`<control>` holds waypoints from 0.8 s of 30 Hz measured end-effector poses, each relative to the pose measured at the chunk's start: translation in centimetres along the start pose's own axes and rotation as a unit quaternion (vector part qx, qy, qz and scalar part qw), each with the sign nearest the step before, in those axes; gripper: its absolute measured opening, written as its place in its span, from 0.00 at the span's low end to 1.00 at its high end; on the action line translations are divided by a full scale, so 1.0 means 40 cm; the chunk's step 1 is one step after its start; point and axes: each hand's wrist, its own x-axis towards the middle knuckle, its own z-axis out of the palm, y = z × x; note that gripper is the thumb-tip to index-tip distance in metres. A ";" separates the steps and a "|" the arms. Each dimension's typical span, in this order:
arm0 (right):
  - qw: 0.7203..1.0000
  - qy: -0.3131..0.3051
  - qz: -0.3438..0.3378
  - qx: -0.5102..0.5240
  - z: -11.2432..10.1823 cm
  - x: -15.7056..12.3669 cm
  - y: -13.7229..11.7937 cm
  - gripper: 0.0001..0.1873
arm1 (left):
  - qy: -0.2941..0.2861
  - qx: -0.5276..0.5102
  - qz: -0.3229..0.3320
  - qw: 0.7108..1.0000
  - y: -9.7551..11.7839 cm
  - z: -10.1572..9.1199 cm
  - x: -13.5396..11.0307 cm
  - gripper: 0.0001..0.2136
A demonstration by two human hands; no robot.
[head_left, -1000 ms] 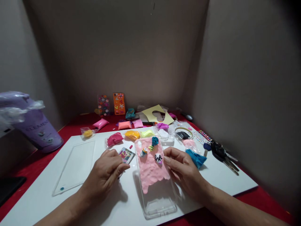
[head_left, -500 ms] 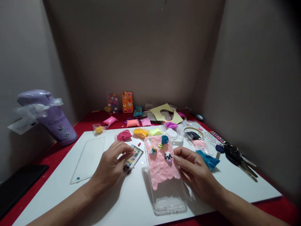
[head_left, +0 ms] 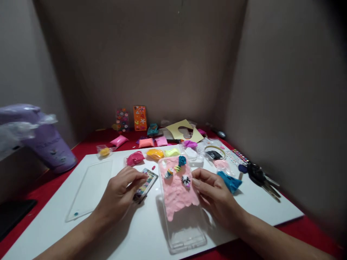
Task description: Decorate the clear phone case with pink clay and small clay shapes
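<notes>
A clear phone case (head_left: 187, 231) is tilted up off the white board, its upper part coated in dripping pink clay (head_left: 176, 195). Teal, striped and black-and-white clay pieces decorate the coating. My right hand (head_left: 211, 191) grips the case by its right edge, thumb in front. To the left, my left hand (head_left: 121, 189) hovers with thumb and fingers drawn together in a pinch; whatever is between them is too small to make out. Just beyond those fingertips a small picture card (head_left: 148, 181) lies on the board, partly covered by the hand. A tiny red clay bit (head_left: 153, 167) sits near it.
Another clear case (head_left: 88, 187) lies at left on the white board (head_left: 130, 234). Several clay packets, such as a yellow-orange one (head_left: 155, 154), line the back. Scissors (head_left: 260, 177) and a teal packet (head_left: 230, 181) are at right; a purple tumbler (head_left: 54, 148) stands left.
The whole view has shifted, so most things appear farther left. Both hands keep nearly the same pose, the right one still on the case.
</notes>
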 end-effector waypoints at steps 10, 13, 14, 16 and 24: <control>0.999 -0.030 0.007 0.023 -0.004 0.010 0.002 0.13 | -0.050 -0.060 0.040 0.996 -0.002 0.028 -0.002 0.14; 1.000 -0.028 0.007 0.010 -0.002 0.009 0.002 0.15 | -0.065 -0.097 -0.020 0.993 0.011 0.021 -0.004 0.11; 1.000 -0.029 0.003 0.005 -0.001 0.009 0.003 0.15 | -0.083 -0.127 -0.051 0.987 0.017 0.019 -0.006 0.11; 1.000 -0.030 -0.005 -0.002 0.001 0.010 0.004 0.15 | -0.123 -0.207 -0.127 0.962 0.028 0.019 -0.010 0.13; 0.998 -0.035 -0.032 -0.037 -0.001 0.015 0.021 0.13 | -0.097 -0.402 -0.293 0.862 0.041 0.042 -0.009 0.13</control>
